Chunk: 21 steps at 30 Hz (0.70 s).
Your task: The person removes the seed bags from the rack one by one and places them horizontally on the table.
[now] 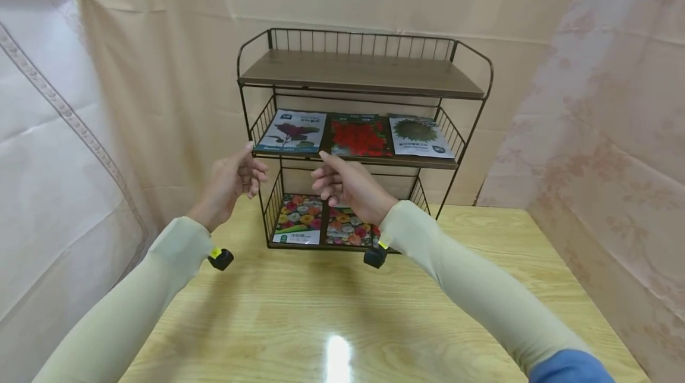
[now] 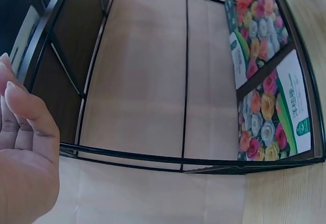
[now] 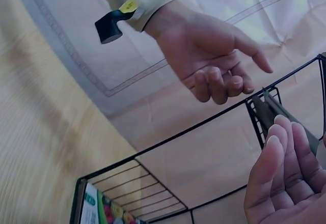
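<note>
Both hands hold nothing and hang in front of a dark wire-frame shelf rack [image 1: 364,93]. The left hand [image 1: 227,184], its fingers loosely curled, is at the left front corner of the middle shelf. My right hand [image 1: 353,187] has relaxed fingers, with the thumb tip overlapping that shelf's front edge. On the middle shelf lie a packet with a dark purple plant [image 1: 294,131], a red-flower packet [image 1: 358,136] and a sunflower packet [image 1: 419,135]. Below, a colourful flower packet [image 1: 299,216] lies beside a similar packet [image 1: 350,225], partly hidden by the right hand.
The rack stands on a light wooden table [image 1: 278,311]. Its top shelf [image 1: 364,71] has a wire rail round the back and sides. Beige cloth [image 1: 176,74] hangs behind, with pale patterned cloth [image 1: 599,103] at the right. A small black device [image 1: 220,259] hangs at each wrist.
</note>
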Motion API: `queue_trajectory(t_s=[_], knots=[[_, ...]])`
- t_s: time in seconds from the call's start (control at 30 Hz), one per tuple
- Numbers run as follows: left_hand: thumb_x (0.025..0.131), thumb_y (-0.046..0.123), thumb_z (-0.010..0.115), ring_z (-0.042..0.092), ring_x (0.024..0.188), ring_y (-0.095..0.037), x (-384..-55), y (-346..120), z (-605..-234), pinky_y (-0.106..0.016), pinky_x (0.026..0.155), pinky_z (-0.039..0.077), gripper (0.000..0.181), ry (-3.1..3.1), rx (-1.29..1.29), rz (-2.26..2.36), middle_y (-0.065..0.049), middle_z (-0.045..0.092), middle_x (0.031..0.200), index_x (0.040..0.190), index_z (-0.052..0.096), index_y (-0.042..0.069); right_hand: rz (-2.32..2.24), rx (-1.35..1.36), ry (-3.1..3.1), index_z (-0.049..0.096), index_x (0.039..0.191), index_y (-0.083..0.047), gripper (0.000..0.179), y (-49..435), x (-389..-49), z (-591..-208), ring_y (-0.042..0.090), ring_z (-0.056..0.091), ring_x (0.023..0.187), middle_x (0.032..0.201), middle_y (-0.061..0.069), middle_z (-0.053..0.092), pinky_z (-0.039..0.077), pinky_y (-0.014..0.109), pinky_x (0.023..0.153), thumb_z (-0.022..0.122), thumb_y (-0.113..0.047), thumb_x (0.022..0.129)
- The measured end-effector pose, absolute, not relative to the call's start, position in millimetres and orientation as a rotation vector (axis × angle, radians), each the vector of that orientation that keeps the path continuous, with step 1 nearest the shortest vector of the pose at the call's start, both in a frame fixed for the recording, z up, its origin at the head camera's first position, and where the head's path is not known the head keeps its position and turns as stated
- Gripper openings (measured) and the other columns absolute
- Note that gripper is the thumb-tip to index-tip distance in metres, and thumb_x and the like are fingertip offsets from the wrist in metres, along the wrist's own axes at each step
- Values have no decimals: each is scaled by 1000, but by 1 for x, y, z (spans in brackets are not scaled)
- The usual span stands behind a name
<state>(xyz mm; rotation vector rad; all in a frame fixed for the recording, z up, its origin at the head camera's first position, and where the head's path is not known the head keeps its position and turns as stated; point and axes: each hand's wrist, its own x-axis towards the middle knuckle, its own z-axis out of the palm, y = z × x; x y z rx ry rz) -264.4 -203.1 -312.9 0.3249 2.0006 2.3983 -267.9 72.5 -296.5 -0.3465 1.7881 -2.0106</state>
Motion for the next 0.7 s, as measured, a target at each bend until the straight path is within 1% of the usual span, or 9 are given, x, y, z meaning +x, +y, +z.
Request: queue_trajectory(t_s=[0.1, 0.17, 0.2, 0.27, 0.4, 0.43, 0.5, 0.6, 0.7], knots=[[104, 47, 59, 56, 52, -14, -267, -205, -310, -25, 50, 47, 50, 1973, 286, 2416, -4, 72, 75, 88, 74, 2, -2041, -302, 1750, 68, 111, -1, 51, 65, -270, -292, 13, 58, 67, 91, 4, 68, 49, 25, 62, 55, -50, 105], [105, 45, 59, 56, 51, -14, -268, -206, -308, -26, 50, 48, 50, 1958, 276, 2419, -5, 72, 75, 88, 74, 1, -2071, -262, 1726, 70, 107, -3, 48, 60, -271, -290, 13, 59, 66, 89, 3, 68, 49, 25, 61, 55, -49, 105], [105, 45, 59, 56, 51, -14, -269, -207, -307, -26, 50, 48, 50, 1956, 272, 2418, -5, 72, 75, 88, 74, 0, -2084, -243, 1716, 70, 108, -2, 49, 58, -271, -288, 13, 59, 66, 88, 3, 69, 48, 25, 61, 55, -48, 106], [105, 44, 59, 56, 51, -14, -270, -209, -307, -27, 50, 47, 50, 1954, 259, 2415, -5, 72, 75, 89, 74, 0, -2108, -211, 1698, 71, 105, -3, 47, 52, -272, -286, 13, 59, 64, 86, 3, 69, 48, 24, 59, 55, -47, 106], [104, 45, 60, 56, 52, -15, -273, -210, -306, -27, 51, 48, 49, 1963, 224, 2410, -5, 72, 76, 88, 75, 1, -2140, -181, 1679, 69, 113, 2, 50, 44, -274, -285, 12, 57, 62, 82, 2, 69, 46, 23, 57, 53, -45, 107], [104, 45, 61, 56, 52, -15, -274, -209, -306, -27, 51, 48, 48, 1967, 217, 2404, -5, 72, 76, 86, 75, 2, -2150, -174, 1671, 70, 111, 1, 48, 42, -275, -285, 11, 57, 62, 82, 2, 69, 46, 23, 56, 53, -43, 108], [103, 44, 62, 56, 51, -14, -276, -207, -305, -27, 51, 47, 47, 1979, 213, 2388, -5, 72, 76, 86, 76, 3, -2161, -165, 1660, 69, 115, 2, 46, 40, -275, -284, 11, 56, 61, 82, 2, 69, 46, 23, 56, 51, -40, 109], [104, 41, 63, 56, 50, -13, -277, -202, -303, -26, 50, 47, 43, 1995, 216, 2360, -5, 72, 75, 84, 76, 4, -2177, -159, 1643, 71, 107, -1, 38, 38, -276, -284, 10, 55, 59, 81, 2, 68, 45, 23, 58, 50, -33, 110], [105, 35, 63, 56, 51, -12, -278, -199, -301, -24, 49, 47, 39, 1991, 217, 2343, -5, 72, 75, 84, 75, 4, -2183, -178, 1625, 71, 101, -4, 35, 38, -275, -285, 10, 53, 59, 80, 3, 67, 44, 23, 58, 49, -29, 111]])
